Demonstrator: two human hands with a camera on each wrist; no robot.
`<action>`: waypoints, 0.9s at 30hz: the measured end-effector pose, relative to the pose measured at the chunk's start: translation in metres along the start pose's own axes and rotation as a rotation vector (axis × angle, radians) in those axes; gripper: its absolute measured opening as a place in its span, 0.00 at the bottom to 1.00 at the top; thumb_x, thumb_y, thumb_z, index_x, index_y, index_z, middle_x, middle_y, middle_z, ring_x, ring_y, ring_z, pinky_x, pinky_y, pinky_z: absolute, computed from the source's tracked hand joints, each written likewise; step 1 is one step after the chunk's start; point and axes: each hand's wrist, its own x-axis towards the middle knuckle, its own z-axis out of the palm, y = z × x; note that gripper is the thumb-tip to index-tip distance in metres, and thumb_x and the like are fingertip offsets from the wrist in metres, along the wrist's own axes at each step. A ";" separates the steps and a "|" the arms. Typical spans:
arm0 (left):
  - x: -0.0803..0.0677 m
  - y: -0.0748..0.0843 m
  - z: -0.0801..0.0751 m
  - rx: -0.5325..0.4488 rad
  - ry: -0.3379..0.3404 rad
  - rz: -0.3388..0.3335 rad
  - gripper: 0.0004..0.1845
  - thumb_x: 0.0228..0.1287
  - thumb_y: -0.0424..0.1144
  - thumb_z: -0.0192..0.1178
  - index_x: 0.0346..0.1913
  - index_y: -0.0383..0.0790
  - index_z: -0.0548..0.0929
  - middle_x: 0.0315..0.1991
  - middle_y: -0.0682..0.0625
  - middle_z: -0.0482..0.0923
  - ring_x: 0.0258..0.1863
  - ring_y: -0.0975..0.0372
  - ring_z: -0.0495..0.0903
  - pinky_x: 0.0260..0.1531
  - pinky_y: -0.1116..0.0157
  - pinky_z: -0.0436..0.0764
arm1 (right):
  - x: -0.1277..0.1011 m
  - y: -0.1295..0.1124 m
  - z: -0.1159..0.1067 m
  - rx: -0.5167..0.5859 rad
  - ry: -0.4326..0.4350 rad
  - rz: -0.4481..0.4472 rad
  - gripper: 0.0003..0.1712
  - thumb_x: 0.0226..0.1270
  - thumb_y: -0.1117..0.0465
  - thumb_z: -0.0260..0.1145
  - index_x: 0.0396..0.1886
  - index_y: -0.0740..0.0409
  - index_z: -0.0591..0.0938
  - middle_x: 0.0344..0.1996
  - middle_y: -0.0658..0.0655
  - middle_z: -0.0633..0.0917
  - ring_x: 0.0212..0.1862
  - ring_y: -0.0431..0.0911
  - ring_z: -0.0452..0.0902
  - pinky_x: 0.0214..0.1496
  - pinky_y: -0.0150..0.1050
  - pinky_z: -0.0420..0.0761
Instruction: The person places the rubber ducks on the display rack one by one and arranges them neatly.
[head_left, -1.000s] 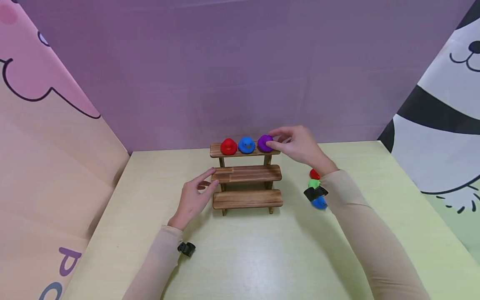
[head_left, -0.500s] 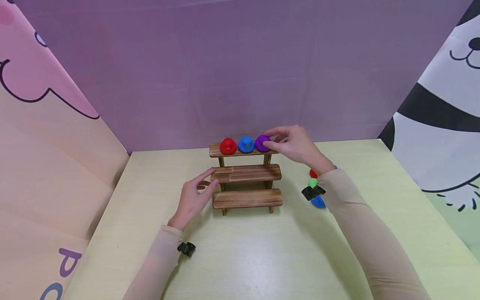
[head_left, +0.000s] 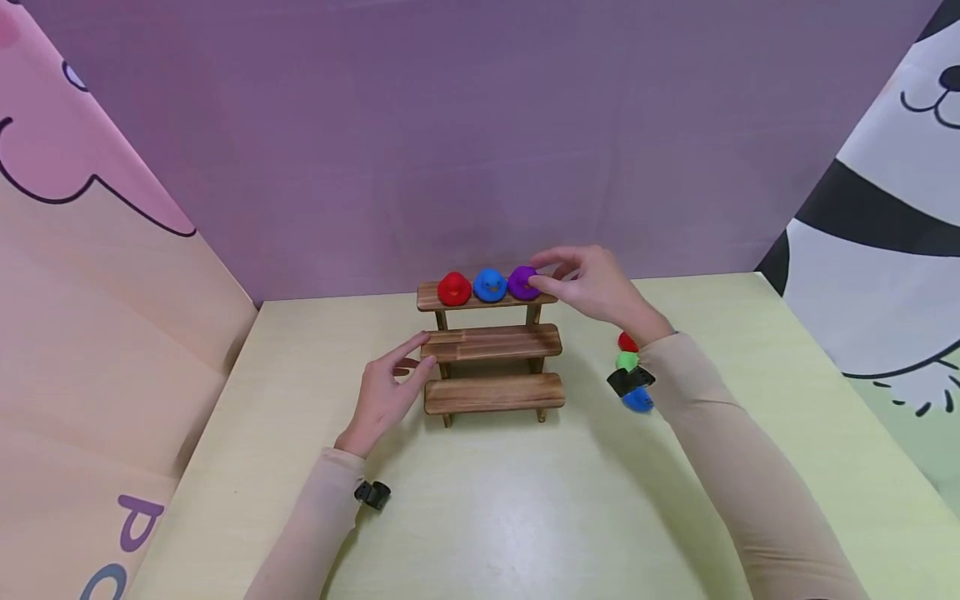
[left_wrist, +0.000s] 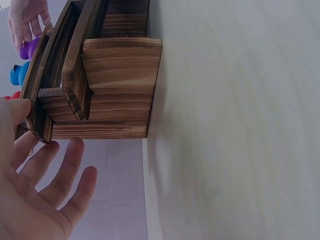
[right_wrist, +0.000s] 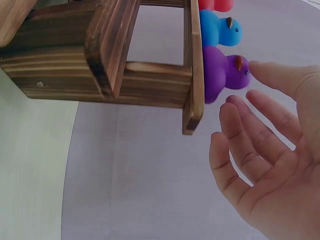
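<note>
purple duck [head_left: 522,283] on top shelf [head_left: 487,297], right hand [head_left: 592,287] fingertip touching.

This looks like a staged recording booth rather than a lived-in room. A pale yellow-green tabletop [head_left: 525,517] fills the lower half of the head view, boxed in on three sides by hanging printed backdrops: a plain purple sheet [head_left: 480,133] across the back, a pink and peach cartoon panel [head_left: 97,292] with large letters at the left edge, and a black-and-white panda drawing [head_left: 892,217] at the right edge. The props are toy-like: a small three-step wooden stand [head_left: 491,350] at centre carries coloured rubber ducks [head_left: 489,285], with more small toys [head_left: 630,375] lying to its right.
</note>
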 end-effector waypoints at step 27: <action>-0.001 0.000 0.001 -0.010 0.001 0.007 0.24 0.77 0.43 0.65 0.72 0.46 0.81 0.74 0.51 0.78 0.52 0.50 0.89 0.59 0.46 0.85 | -0.051 0.046 -0.035 -0.051 0.020 0.075 0.23 0.76 0.43 0.69 0.60 0.51 0.89 0.61 0.58 0.88 0.53 0.54 0.86 0.45 0.40 0.85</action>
